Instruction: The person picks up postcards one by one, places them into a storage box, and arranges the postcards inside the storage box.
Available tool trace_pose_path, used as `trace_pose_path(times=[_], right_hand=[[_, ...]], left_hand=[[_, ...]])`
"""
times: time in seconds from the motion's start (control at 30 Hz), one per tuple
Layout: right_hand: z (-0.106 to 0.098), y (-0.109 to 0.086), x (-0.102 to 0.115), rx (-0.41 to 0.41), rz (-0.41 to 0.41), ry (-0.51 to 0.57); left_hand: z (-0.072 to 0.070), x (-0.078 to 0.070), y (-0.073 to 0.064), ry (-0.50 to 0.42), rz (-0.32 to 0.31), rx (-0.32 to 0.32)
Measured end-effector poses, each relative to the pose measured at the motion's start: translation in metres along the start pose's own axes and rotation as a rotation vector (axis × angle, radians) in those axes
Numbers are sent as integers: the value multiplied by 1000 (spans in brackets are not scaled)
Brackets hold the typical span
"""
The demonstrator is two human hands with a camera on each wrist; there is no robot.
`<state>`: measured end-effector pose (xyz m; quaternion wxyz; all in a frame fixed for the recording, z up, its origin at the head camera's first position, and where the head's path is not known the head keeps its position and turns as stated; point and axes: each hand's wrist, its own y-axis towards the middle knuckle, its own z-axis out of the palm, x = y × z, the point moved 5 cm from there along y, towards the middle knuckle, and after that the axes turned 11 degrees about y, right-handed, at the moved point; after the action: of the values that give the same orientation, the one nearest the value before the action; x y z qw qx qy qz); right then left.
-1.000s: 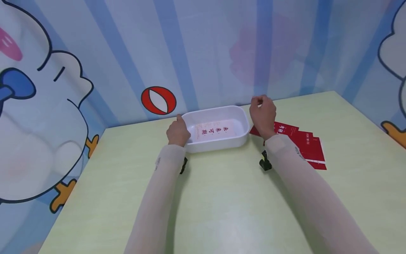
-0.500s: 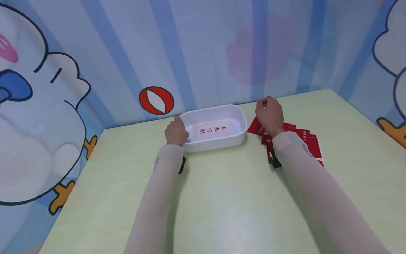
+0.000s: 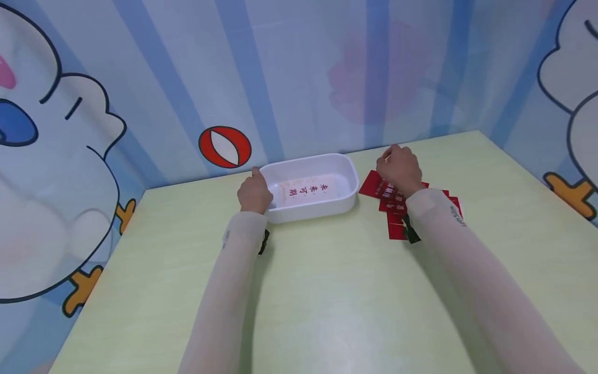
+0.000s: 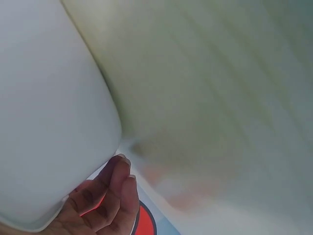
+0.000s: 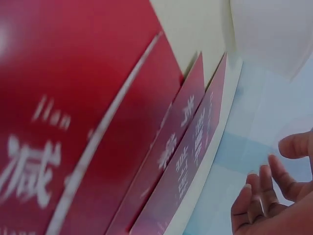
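Observation:
The white plastic tray [image 3: 310,212] stands on the table near the back wall. Inside it lies a pale card [image 3: 308,190] with red Chinese characters. At its left end my left hand [image 3: 254,192] grips the rim; in the left wrist view curled fingers [image 4: 117,191] lie against the outer wall. Several red cards [image 3: 371,184] with white print lie overlapping to the right of the tray. Over them hovers my right hand [image 3: 399,167], with thumb and loosely bent fingers apart in the right wrist view and nothing held. My right hand and sleeve cover part of the cards.
The pale yellow-green table [image 3: 327,291] stretches toward me and to both sides. A blue striped wall cloth [image 3: 303,78] with cartoon figures rises right behind the tray. Black straps show under both wrists.
My right hand has shifted right, away from the tray and over the red cards, uncovering the cards nearest the tray. My left hand keeps its hold on the tray. The head view has turned slightly right.

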<state>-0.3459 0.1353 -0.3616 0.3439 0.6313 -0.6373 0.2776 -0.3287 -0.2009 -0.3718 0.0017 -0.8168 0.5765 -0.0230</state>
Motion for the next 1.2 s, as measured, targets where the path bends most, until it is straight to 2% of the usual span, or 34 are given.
trace_pose_path(times=[0.33,0.57,0.87,1.0,1.2], right_hand=[[-10,-6,-6,45,62,-46],[-14,-10,-9,65,69,-64],[-16,-4,-23,121,119,-162],[-19,-1,-28,136,130,-185],[-21,-1,-35,199,160,-210]], left_hand=[[2,1,2,12,-3,12],[2,1,4,3,0,6],[2,3,3,7,1,4],[2,2,4,11,-2,2],[2,0,5,21,-2,17]])
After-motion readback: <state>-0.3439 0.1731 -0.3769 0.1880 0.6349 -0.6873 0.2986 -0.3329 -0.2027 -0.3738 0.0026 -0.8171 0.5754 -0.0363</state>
